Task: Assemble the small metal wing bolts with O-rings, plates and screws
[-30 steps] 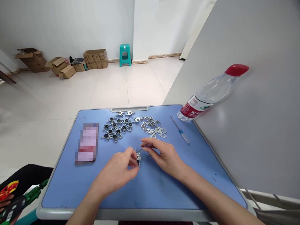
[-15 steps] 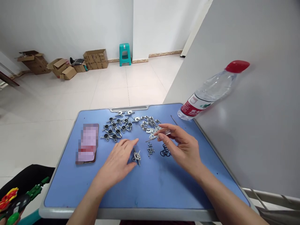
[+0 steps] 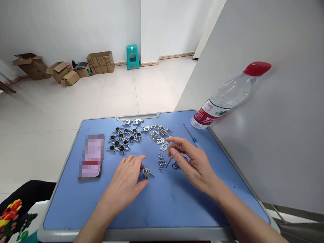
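My left hand [image 3: 128,175] curves around a small metal valve [image 3: 146,172] on the blue table, thumb and fingers apart. The fingers hide its left end, and I cannot tell whether they touch it. A thin screwdriver [image 3: 169,162] is pinched in my right hand [image 3: 193,162], its clear handle partly covered. Its shaft slants down beside a cluster of tiny screws [image 3: 161,162]. Black rubber rings [image 3: 176,166] lie partly hidden beneath the right hand. Flat metal plates [image 3: 163,147] and small metal levers [image 3: 160,130] lie just beyond it.
Several valves with black discs [image 3: 121,135] lie at the back left, near a phone [image 3: 92,157]. A second screwdriver [image 3: 192,136] lies at the right, by a water bottle [image 3: 222,98]. Another person's hand holds colourful toys [image 3: 11,212] at the lower left.
The valve by my left hand has turned from lengthwise to more crosswise. My right hand has swung the screwdriver's tip down and rightward, uncovering the second screwdriver.
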Motion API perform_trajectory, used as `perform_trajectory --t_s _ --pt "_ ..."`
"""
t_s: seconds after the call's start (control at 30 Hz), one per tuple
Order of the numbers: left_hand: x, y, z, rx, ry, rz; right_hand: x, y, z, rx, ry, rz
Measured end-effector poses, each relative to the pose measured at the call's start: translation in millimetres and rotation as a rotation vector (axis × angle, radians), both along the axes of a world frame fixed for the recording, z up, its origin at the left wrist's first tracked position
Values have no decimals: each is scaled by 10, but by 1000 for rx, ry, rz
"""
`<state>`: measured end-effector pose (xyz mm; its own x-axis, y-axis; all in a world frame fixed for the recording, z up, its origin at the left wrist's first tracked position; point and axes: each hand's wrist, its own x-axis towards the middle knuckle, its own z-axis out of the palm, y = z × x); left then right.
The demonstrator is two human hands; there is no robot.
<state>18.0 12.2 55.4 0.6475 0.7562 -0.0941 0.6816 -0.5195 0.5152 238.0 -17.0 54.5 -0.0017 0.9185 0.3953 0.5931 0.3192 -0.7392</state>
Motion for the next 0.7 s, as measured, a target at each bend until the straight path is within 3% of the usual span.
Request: perform_trajectory --t_s 0.7 --pt "29 64 -47 24 9 -57 -39 -36 70 66 -227 81"
